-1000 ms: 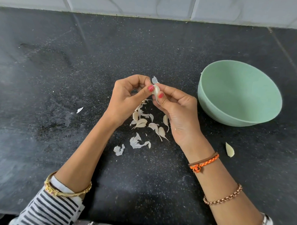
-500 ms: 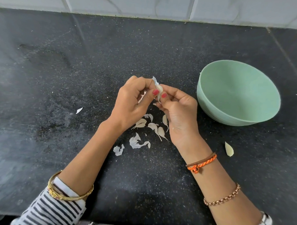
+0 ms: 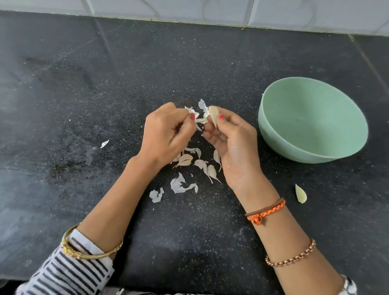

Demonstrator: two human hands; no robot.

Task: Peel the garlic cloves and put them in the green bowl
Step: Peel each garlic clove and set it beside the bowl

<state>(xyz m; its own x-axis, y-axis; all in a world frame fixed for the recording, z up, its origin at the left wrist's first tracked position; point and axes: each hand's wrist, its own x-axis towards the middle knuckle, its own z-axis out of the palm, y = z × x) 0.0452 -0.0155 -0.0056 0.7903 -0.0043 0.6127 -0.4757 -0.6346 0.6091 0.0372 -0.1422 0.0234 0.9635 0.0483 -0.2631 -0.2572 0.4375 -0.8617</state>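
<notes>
My right hand (image 3: pixel 233 140) pinches a pale garlic clove (image 3: pixel 213 115) between thumb and fingers, above the black counter. My left hand (image 3: pixel 165 135) pinches a strip of white papery skin (image 3: pixel 198 116) that still hangs from the clove. The green bowl (image 3: pixel 311 120) stands to the right of my hands, and I see nothing inside it. Several unpeeled cloves (image 3: pixel 201 165) lie on the counter below and between my hands. One lone clove (image 3: pixel 300 194) lies near the bowl's front.
Torn skin scraps (image 3: pixel 179 186) lie in front of the clove pile, and one small flake (image 3: pixel 104 143) sits off to the left. A white tiled wall (image 3: pixel 194 6) borders the far edge of the black counter (image 3: pixel 81 88).
My hands have drawn slightly apart; the left one has pulled a strip of skin away from the clove that my right hand holds.
</notes>
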